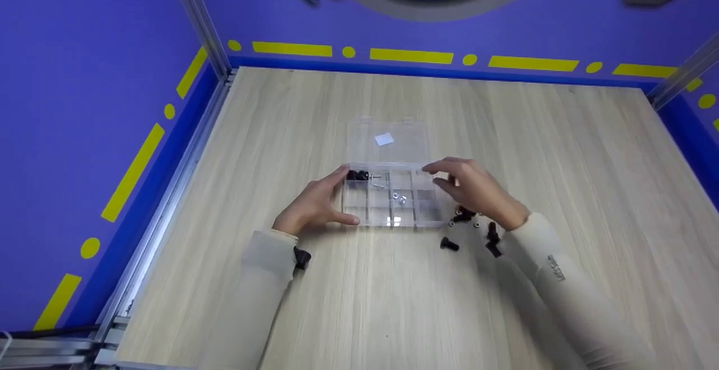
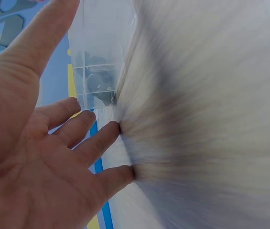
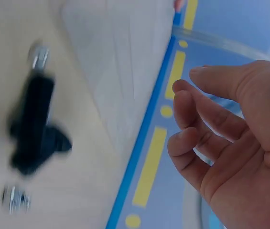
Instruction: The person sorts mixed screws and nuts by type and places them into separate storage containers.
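Observation:
A clear plastic compartment box (image 1: 377,224) lies on the table with its lid (image 1: 415,141) folded back. Black bolts (image 1: 358,176) fill its back left compartment. Thin silvery screws (image 1: 377,183) lie beside them, and small metal nuts (image 1: 399,197) sit near the middle. My left hand (image 1: 314,204) rests at the box's left side, thumb at the front corner and forefinger at the back corner; its fingers are spread in the left wrist view. Over the right back corner hovers my right hand (image 1: 477,190), fingers loosely bent. The right wrist view shows nothing between them (image 3: 230,129).
Right of the box, under and beside my right forearm, lie black bolts (image 1: 449,244) and small metal nuts (image 1: 477,225). A white label (image 1: 384,139) sits on the lid. Blue panels (image 1: 314,22) with yellow marks border the wooden table (image 1: 393,302).

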`<move>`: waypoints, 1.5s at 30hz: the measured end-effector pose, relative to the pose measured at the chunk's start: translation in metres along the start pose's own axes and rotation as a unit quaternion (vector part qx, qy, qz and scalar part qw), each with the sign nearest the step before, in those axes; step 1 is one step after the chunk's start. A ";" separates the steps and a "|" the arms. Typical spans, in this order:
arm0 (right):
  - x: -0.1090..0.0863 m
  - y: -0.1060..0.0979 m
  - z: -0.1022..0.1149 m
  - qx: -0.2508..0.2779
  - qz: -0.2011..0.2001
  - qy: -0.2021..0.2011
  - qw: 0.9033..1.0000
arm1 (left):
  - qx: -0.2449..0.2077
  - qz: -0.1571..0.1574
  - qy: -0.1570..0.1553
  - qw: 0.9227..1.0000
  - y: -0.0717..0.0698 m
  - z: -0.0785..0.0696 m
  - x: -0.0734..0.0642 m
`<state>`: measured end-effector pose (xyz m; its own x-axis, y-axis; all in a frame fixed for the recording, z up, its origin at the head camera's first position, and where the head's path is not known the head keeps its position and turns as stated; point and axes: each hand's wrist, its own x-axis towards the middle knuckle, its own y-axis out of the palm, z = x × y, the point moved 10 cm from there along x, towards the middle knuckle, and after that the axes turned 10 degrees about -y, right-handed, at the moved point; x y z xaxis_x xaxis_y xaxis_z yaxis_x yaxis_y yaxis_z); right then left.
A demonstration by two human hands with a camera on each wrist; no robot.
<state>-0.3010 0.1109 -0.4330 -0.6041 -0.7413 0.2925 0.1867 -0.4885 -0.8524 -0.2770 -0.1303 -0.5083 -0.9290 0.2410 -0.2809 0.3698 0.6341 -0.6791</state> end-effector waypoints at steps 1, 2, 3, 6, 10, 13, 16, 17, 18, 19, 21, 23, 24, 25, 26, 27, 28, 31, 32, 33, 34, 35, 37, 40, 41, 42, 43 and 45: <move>-0.006 -0.006 -0.003 -0.002 -0.006 0.003 1.000 | 0.001 0.000 -0.001 1.000 0.000 0.000 0.000; -0.013 -0.011 -0.007 -0.007 -0.011 0.007 1.000 | 0.001 0.001 -0.002 1.000 0.001 0.001 0.001; -0.019 -0.016 -0.010 -0.011 -0.016 0.009 1.000 | 0.003 0.002 -0.003 1.000 0.001 0.001 0.001; -0.040 -0.026 -0.021 -0.020 -0.029 0.014 0.999 | 0.007 0.001 -0.005 1.000 0.000 0.001 0.001; -0.066 -0.032 -0.035 -0.034 -0.030 0.036 0.998 | 0.013 -0.002 -0.007 1.000 -0.001 0.002 0.001; -0.083 -0.033 -0.046 -0.043 -0.022 0.065 0.997 | 0.019 0.000 -0.006 1.000 0.000 0.001 0.000; -0.099 -0.034 -0.056 -0.048 -0.010 0.095 0.994 | 0.023 0.000 -0.004 1.000 0.000 0.000 0.000; -0.104 -0.034 -0.058 -0.049 -0.005 0.103 0.994 | 0.023 -0.001 -0.003 1.000 -0.001 -0.001 -0.001; -0.108 -0.034 -0.061 -0.049 0.001 0.109 0.993 | 0.024 -0.001 -0.003 1.000 -0.001 -0.001 0.000; -0.112 -0.033 -0.063 -0.050 0.007 0.115 0.992 | 0.023 -0.002 -0.003 1.000 -0.001 -0.001 0.000; -0.120 -0.032 -0.067 -0.050 0.017 0.126 0.991 | 0.024 -0.003 -0.004 1.000 -0.001 0.000 0.001; -0.126 -0.031 -0.070 -0.053 0.022 0.134 0.989 | 0.024 -0.003 -0.004 1.000 0.000 0.000 0.001; -0.128 -0.031 -0.071 -0.055 0.025 0.138 0.989 | 0.024 -0.003 -0.005 1.000 0.000 0.000 0.001; -0.130 -0.030 -0.073 -0.055 0.026 0.142 0.988 | 0.023 -0.003 -0.005 1.000 0.000 0.000 0.001; -0.132 -0.030 -0.074 -0.055 0.026 0.146 0.987 | 0.023 -0.003 -0.004 1.000 0.000 0.000 0.001; -0.134 -0.029 -0.075 -0.056 0.026 0.149 0.987 | 0.023 -0.003 -0.003 1.000 0.000 0.000 0.001; -0.136 -0.029 -0.075 -0.056 0.027 0.151 0.987 | 0.023 -0.003 -0.003 1.000 0.000 0.000 0.001; -0.139 -0.028 -0.076 -0.055 0.026 0.154 0.986 | 0.020 0.000 -0.003 1.000 0.000 0.000 0.001; -0.140 -0.027 -0.076 -0.054 0.024 0.155 0.986 | 0.019 0.000 -0.004 1.000 0.000 0.000 0.001; -0.141 -0.027 -0.076 -0.054 0.023 0.156 0.986 | 0.019 0.001 -0.004 1.000 0.000 0.000 0.001; -0.141 -0.027 -0.077 -0.054 0.021 0.157 0.986 | 0.017 0.001 -0.004 1.000 0.000 0.000 0.001; -0.142 -0.027 -0.077 -0.055 0.020 0.160 0.985 | 0.016 0.001 -0.004 1.000 0.000 0.000 0.000; -0.143 -0.027 -0.077 -0.056 0.018 0.162 0.985 | 0.014 0.001 -0.003 1.000 0.000 0.000 0.000; -0.144 -0.028 -0.079 -0.058 0.014 0.167 0.984 | 0.011 0.004 -0.003 1.000 0.000 0.000 0.000; -0.144 -0.028 -0.079 -0.059 0.013 0.169 0.984 | 0.010 0.005 -0.004 1.000 0.001 0.000 0.000; -0.145 -0.028 -0.079 -0.060 0.011 0.170 0.984 | 0.010 0.006 -0.005 1.000 0.001 0.000 0.000; -0.145 -0.028 -0.079 -0.062 0.009 0.170 0.983 | 0.009 0.007 -0.006 1.000 0.001 0.001 0.000; -0.145 -0.028 -0.080 -0.065 0.006 0.170 0.983 | 0.005 0.007 -0.008 1.000 0.001 0.001 0.000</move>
<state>-0.2802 0.2690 -0.4862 -0.8307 -0.5391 0.1391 0.1077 -0.4007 -0.9099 -0.2767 -0.1301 -0.5095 -0.9236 0.2381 -0.3005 0.3826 0.6228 -0.6825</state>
